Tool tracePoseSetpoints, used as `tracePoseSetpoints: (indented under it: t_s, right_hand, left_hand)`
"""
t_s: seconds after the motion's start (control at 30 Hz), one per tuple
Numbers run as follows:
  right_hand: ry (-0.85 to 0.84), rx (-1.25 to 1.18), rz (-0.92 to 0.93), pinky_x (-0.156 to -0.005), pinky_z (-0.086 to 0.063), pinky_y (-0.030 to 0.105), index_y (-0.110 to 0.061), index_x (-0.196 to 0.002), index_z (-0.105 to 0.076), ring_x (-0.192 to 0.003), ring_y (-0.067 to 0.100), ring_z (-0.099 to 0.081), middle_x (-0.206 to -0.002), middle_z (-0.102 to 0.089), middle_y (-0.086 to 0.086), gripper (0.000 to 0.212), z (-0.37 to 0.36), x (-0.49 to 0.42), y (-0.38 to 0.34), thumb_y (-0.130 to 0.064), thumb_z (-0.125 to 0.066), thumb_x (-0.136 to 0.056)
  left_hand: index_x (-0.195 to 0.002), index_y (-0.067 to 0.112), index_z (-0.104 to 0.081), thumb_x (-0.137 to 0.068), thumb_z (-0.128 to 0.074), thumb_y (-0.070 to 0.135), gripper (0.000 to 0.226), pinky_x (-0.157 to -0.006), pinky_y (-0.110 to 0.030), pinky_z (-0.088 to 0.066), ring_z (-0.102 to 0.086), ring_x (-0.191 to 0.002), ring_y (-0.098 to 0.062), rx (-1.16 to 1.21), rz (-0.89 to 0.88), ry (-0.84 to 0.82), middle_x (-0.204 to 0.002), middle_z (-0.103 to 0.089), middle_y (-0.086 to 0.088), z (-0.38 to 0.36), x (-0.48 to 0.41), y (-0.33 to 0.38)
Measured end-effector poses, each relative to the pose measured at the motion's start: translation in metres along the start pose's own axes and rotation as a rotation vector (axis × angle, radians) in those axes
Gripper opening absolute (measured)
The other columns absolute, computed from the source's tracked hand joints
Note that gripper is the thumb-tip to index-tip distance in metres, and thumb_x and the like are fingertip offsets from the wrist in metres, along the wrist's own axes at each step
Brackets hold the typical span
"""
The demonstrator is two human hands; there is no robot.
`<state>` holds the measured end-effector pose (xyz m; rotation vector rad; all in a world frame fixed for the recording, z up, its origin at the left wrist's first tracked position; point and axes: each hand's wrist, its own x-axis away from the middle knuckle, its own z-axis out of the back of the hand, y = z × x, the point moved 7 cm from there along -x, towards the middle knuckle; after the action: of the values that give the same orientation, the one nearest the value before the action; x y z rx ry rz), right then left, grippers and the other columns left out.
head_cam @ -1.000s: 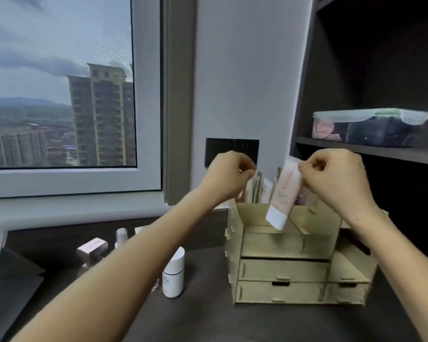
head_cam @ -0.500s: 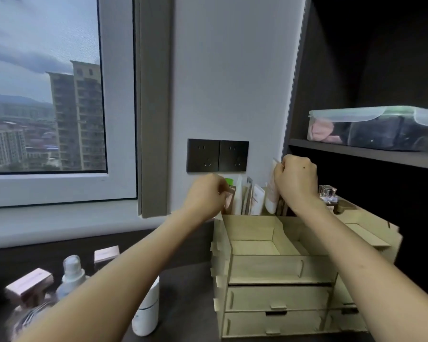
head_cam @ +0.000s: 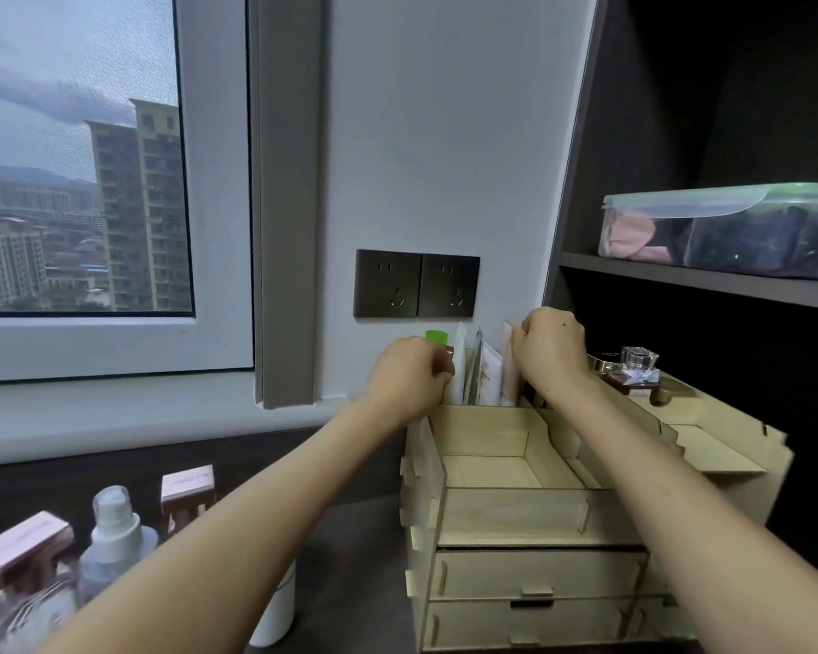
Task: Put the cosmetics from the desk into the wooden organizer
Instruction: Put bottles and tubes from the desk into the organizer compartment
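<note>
The pale wooden organizer (head_cam: 515, 516) stands on the dark desk at centre right, with drawers below and open trays on top. Several upright sachets and tubes (head_cam: 485, 375) fill its back slot. My right hand (head_cam: 551, 351) pinches the top of a pink tube (head_cam: 508, 370) standing in that slot. My left hand (head_cam: 409, 377) is closed at the slot's left end, on a brownish item whose tip (head_cam: 448, 352) shows by a green cap (head_cam: 436, 336).
On the desk at left stand pink-capped boxes (head_cam: 22, 540), a clear spray bottle (head_cam: 114, 535) and a white bottle (head_cam: 275, 616) partly behind my left forearm. A glass perfume bottle (head_cam: 638, 363) sits on the organizer's right top. A lidded plastic box (head_cam: 723, 228) rests on the shelf.
My right hand carried the pink tube from above the front tray back into the rear slot and lowered it. Both hands moved away from me; the view came closer and tilted.
</note>
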<state>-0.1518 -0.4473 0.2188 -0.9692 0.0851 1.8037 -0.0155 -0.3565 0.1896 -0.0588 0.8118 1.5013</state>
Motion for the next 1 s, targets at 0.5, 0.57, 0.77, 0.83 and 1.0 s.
tracePoseSetpoints:
  t_s: [0.5, 0.57, 0.77, 0.83, 1.0]
  right_hand:
    - [-0.202, 0.102, -0.105, -0.080, -0.050, 0.038, 0.003, -0.106, -0.058, -0.101, 0.038, -0.060, -0.111, -0.061, 0.022, 0.023, -0.027, -0.004, 0.012, -0.007, -0.047, -0.089]
    - [-0.170, 0.072, -0.094, -0.075, -0.049, 0.036, 0.004, -0.098, -0.061, -0.096, 0.038, -0.061, -0.104, -0.064, 0.023, 0.021, -0.018, 0.003, 0.007, -0.011, -0.047, -0.091]
    - [-0.002, -0.189, 0.201, -0.077, -0.051, 0.035, -0.004, -0.097, -0.069, -0.081, 0.025, -0.063, -0.088, -0.069, 0.013, 0.023, 0.049, 0.074, -0.074, -0.015, -0.049, -0.094]
    - [-0.165, -0.310, 0.299, -0.070, -0.046, 0.027, -0.011, -0.095, -0.071, -0.075, 0.014, -0.059, -0.082, -0.069, 0.003, 0.019, 0.045, 0.117, -0.108, -0.021, -0.054, -0.091]
    - [-0.668, -0.203, 0.374, -0.088, -0.045, 0.032, -0.022, -0.129, -0.051, -0.110, 0.023, -0.056, -0.119, -0.060, 0.003, 0.052, -0.048, 0.203, -0.153, -0.038, -0.064, -0.081]
  left_hand:
    - [-0.099, 0.009, -0.069, -0.087, -0.054, 0.012, 0.020, -0.087, -0.030, -0.047, -0.061, -0.099, -0.023, 0.018, 0.022, 0.043, -0.107, -0.069, -0.009, 0.016, 0.010, -0.010]
    - [-0.103, 0.009, -0.068, -0.089, -0.053, 0.013, 0.021, -0.089, -0.030, -0.048, -0.062, -0.099, -0.020, 0.024, 0.023, 0.061, -0.109, -0.069, -0.007, 0.031, 0.016, -0.012]
    - [-0.101, 0.013, -0.070, -0.088, -0.056, 0.017, 0.019, -0.084, -0.025, -0.048, -0.058, -0.084, -0.011, -0.024, 0.062, 0.184, -0.101, -0.070, -0.003, 0.103, 0.053, -0.033]
    - [-0.100, 0.011, -0.071, -0.087, -0.057, 0.015, 0.018, -0.082, -0.026, -0.047, -0.059, -0.083, -0.014, -0.076, 0.102, 0.194, -0.097, -0.069, -0.003, 0.123, 0.072, -0.047]
    - [-0.094, 0.008, -0.072, -0.085, -0.059, 0.011, 0.016, -0.077, -0.027, -0.046, -0.061, -0.079, -0.018, -0.151, 0.222, 0.176, -0.095, -0.072, -0.010, 0.152, 0.120, -0.082]
